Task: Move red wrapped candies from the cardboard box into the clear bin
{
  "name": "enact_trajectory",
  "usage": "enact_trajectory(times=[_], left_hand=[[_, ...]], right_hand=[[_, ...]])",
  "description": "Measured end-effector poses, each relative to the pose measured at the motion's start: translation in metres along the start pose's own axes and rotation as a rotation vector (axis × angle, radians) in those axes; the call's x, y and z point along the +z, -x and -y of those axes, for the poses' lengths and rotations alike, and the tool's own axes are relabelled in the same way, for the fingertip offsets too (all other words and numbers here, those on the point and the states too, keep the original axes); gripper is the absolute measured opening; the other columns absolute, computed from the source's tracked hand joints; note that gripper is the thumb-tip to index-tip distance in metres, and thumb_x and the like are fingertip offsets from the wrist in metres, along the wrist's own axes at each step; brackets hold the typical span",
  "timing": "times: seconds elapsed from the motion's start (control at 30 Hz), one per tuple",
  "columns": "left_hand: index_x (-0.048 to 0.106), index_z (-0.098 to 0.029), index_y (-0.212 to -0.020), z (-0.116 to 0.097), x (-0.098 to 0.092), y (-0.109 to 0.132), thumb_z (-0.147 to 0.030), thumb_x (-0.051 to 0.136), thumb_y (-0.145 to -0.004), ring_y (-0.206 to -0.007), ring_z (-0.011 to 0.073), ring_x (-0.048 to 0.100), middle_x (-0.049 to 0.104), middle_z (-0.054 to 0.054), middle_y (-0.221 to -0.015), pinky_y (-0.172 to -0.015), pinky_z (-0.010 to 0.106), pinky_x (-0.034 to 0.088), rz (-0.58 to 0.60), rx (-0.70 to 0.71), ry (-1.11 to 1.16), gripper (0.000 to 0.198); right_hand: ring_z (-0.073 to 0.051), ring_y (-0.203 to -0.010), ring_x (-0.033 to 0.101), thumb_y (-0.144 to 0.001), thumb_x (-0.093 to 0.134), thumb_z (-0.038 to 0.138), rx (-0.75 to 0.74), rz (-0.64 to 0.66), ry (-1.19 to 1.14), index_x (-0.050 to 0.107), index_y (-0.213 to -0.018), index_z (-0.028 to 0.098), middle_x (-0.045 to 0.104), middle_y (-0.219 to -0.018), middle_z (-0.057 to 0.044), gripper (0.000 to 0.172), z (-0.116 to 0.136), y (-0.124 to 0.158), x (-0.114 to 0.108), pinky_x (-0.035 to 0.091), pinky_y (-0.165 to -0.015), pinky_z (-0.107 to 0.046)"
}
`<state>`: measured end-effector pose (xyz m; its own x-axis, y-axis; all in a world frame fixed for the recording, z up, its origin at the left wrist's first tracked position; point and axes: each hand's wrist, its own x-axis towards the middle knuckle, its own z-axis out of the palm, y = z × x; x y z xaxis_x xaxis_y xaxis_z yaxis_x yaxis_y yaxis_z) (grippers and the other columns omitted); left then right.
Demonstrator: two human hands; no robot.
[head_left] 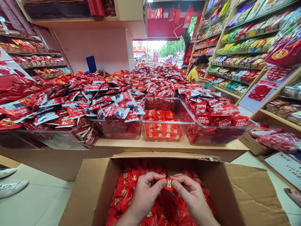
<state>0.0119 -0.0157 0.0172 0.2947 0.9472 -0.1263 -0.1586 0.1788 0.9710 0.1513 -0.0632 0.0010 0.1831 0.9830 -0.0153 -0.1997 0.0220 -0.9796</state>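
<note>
Fingertips (160, 180) of the left hand (145, 195) and the right hand (194, 197) are pinching a small red packet (168, 185) between them, just above the heap of red sweets (124, 196) filling a cardboard box (254, 194); the two hands are together, their thumbs and forefingers meeting on the packet, and the packet is sitting near the middle of the box's opening. Both wrists are angling inward from the bottom of the view, with the forearms coming up over the near side of the box, and this seems to be keeping the small packet right under the person's gaze; the fingers are curling lightly, a pose that looks suited to something so small. The box flaps are lying folded outward, apparently leaving the hands room; beyond the box, a wooden counter (164, 145) is carrying clear plastic trays (188, 108) of red packets along its edge, seemingly within easy reach; a far bigger mound of red bags (70, 100) is spreading behind them; wooden shelves (270, 116) are lining the right side, a person in a yellow shirt (194, 75) is leaning near them, and white sneakers (11, 188) are showing at the left.
</note>
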Motion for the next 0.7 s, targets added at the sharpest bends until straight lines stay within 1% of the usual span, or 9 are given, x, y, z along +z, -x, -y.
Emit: enact_trajectory(times=[0.1, 0.17, 0.23, 0.3, 0.43, 0.5, 0.57, 0.63, 0.7], left_hand=[[0.065, -0.016, -0.061, -0.003, -0.001, 0.001, -0.020, 0.074, -0.057, -0.050, 0.0065, 0.052, 0.063, -0.005, -0.054, -0.049, 0.014, 0.041, -0.064, 0.013, 0.046, 0.010], [0.064, -0.015, -0.059, -0.006, -0.002, 0.002, -0.020, 0.075, -0.055, -0.052, 0.0070, 0.053, 0.063, -0.004, -0.055, -0.051, 0.015, 0.042, -0.101, 0.026, 0.093, 0.013], [0.064, -0.015, -0.061, -0.009, -0.003, 0.003, -0.024, 0.075, -0.056, -0.052, 0.0077, 0.053, 0.063, -0.003, -0.056, -0.050, 0.016, 0.043, -0.118, 0.021, 0.150, 0.015], [0.063, -0.015, -0.064, -0.013, -0.004, 0.002, -0.029, 0.072, -0.060, -0.049, 0.0087, 0.052, 0.062, -0.003, -0.055, -0.048, 0.018, 0.043, -0.094, -0.005, 0.184, 0.017], [0.061, -0.015, -0.063, -0.006, -0.005, -0.002, -0.033, 0.071, -0.061, -0.053, 0.0090, 0.048, 0.058, -0.003, -0.056, -0.052, 0.019, 0.040, -0.094, 0.020, 0.073, 0.021], [0.061, -0.014, -0.062, 0.008, -0.004, -0.005, -0.035, 0.070, -0.060, -0.055, 0.0091, 0.046, 0.057, -0.003, -0.056, -0.052, 0.018, 0.038, -0.094, 0.048, 0.020, 0.023], [0.059, -0.014, -0.060, 0.025, -0.002, -0.007, -0.041, 0.070, -0.058, -0.052, 0.0090, 0.044, 0.053, -0.004, -0.053, -0.051, 0.019, 0.035, -0.090, 0.060, 0.029, 0.028], [0.058, -0.015, -0.062, 0.042, -0.001, -0.010, -0.047, 0.068, -0.057, -0.048, 0.0086, 0.040, 0.049, -0.005, -0.051, -0.048, 0.020, 0.031, -0.037, 0.000, 0.043, 0.034], [0.057, -0.015, -0.063, 0.055, -0.001, -0.012, -0.051, 0.067, -0.055, -0.046, 0.0074, 0.036, 0.044, -0.007, -0.049, -0.046, 0.020, 0.027, 0.019, -0.044, 0.038, 0.039]], right_hand=[[-0.016, -0.071, 0.056, -0.068, 0.066, 0.032, 0.011, 0.045, 0.085, 0.065, -0.074, 0.021, 0.062, -0.074, -0.002, 0.013, 0.002, 0.001, 0.002, 0.046, -0.064, -0.024], [-0.015, -0.067, 0.054, -0.071, 0.063, 0.032, -0.041, 0.073, 0.213, 0.063, -0.072, 0.019, 0.060, -0.069, -0.002, 0.013, 0.012, 0.001, 0.003, 0.045, -0.062, -0.024], [-0.015, -0.065, 0.053, -0.075, 0.059, 0.032, -0.098, 0.128, 0.348, 0.062, -0.069, 0.018, 0.059, -0.067, -0.002, 0.015, 0.030, 0.000, 0.004, 0.044, -0.060, -0.024], [-0.014, -0.064, 0.054, -0.077, 0.056, 0.031, -0.119, 0.177, 0.431, 0.062, -0.070, 0.018, 0.060, -0.068, -0.002, 0.015, 0.052, -0.004, 0.004, 0.044, -0.060, -0.024], [-0.014, -0.068, 0.059, -0.076, 0.056, 0.029, -0.155, 0.199, 0.517, 0.064, -0.077, 0.020, 0.065, -0.074, -0.002, 0.012, 0.102, -0.019, 0.002, 0.046, -0.062, -0.022], [-0.014, -0.068, 0.060, -0.075, 0.057, 0.029, -0.242, 0.205, 0.599, 0.065, -0.078, 0.020, 0.067, -0.074, -0.001, 0.012, 0.127, -0.037, 0.002, 0.047, -0.062, -0.022], [-0.014, -0.069, 0.061, -0.075, 0.057, 0.029, -0.360, 0.186, 0.695, 0.065, -0.080, 0.020, 0.067, -0.074, -0.002, 0.013, 0.151, -0.064, 0.004, 0.047, -0.063, -0.023], [-0.015, -0.073, 0.061, -0.076, 0.056, 0.027, -0.437, 0.161, 0.845, 0.064, -0.084, 0.018, 0.068, -0.078, -0.002, 0.015, 0.168, -0.101, 0.010, 0.047, -0.066, -0.023], [-0.015, -0.074, 0.061, -0.077, 0.055, 0.023, -0.435, 0.160, 1.012, 0.064, -0.086, 0.016, 0.068, -0.081, -0.004, 0.015, 0.176, -0.144, 0.019, 0.046, -0.067, -0.024]])
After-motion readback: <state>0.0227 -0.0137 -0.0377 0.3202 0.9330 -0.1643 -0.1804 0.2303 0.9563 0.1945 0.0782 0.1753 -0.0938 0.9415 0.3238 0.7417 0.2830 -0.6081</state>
